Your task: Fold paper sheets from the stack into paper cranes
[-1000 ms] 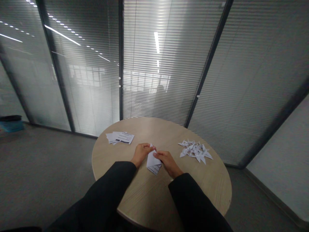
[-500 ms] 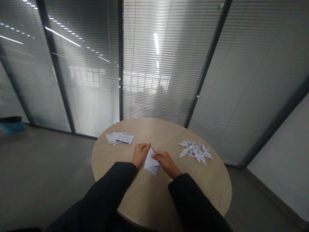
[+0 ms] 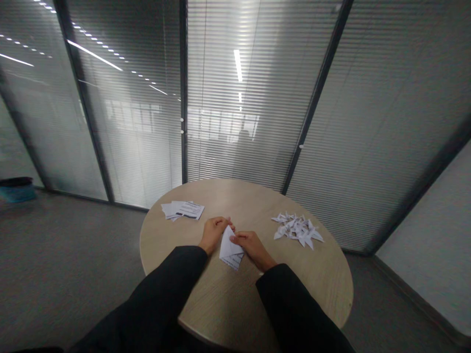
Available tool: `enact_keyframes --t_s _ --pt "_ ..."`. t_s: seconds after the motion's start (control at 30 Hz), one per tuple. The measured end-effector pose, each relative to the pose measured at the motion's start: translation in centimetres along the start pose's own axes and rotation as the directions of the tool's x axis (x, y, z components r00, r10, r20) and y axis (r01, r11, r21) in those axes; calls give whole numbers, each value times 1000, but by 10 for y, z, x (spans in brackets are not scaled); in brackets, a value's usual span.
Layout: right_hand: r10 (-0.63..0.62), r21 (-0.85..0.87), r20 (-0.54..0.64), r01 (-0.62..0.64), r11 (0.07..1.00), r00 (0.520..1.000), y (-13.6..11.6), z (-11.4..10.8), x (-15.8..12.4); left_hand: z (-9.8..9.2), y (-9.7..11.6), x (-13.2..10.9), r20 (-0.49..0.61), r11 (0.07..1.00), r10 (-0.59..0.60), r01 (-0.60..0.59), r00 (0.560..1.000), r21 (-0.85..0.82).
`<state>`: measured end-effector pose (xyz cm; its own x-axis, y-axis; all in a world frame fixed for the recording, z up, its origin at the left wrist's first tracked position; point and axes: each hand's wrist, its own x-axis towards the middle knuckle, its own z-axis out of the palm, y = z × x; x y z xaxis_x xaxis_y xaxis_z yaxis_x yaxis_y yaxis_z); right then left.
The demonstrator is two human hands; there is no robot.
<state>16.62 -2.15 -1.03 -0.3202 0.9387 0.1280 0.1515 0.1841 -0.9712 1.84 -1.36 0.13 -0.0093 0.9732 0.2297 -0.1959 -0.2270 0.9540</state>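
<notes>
Between my hands, a white sheet of paper folded into a triangle (image 3: 229, 251) rests on the round wooden table (image 3: 165, 245), with its point up and printing showing along its lower edge. My left hand (image 3: 214, 234) grips the sheet's left side, and my right hand (image 3: 251, 247) holds its right side with the fingertips. To the upper left lies a small stack of printed paper sheets (image 3: 183, 210). Off to the right sits a heap of several folded paper cranes (image 3: 297, 230), which neither hand touches.
Glass partitions with slatted blinds (image 3: 235, 122) stand beyond the table. Grey carpet (image 3: 73, 245) surrounds it. A blue bin with a dark lid (image 3: 14, 190) stands by the far left wall. A shadowy figure shows faintly behind the blinds.
My hands have drawn slightly apart since a second ago. The folded sheet's upper point now shows between them, and the sheet looks a little more upright and narrower.
</notes>
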Motion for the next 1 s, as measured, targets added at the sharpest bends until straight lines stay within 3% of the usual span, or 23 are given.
enact_keyframes --t_s 0.23,0.47,0.67,0.83,1.0 --pt "5 0 -3 -5 1000 1000 2 -1 1 -1 0 -1 10 1000 30 -30 999 5" --pt "4 23 -71 -2 1000 997 1 -2 1 0 -5 3 118 994 -56 43 992 104" --pt "-19 45 -70 22 999 997 -1 0 0 1 -2 0 77 986 -51 38 996 163" --pt "-23 70 -81 29 997 996 1 -1 1 4 4 -3 90 990 -55 43 994 135" --pt "-70 -13 -142 69 998 987 3 -2 2 4 1 0 114 995 -50 39 992 95"
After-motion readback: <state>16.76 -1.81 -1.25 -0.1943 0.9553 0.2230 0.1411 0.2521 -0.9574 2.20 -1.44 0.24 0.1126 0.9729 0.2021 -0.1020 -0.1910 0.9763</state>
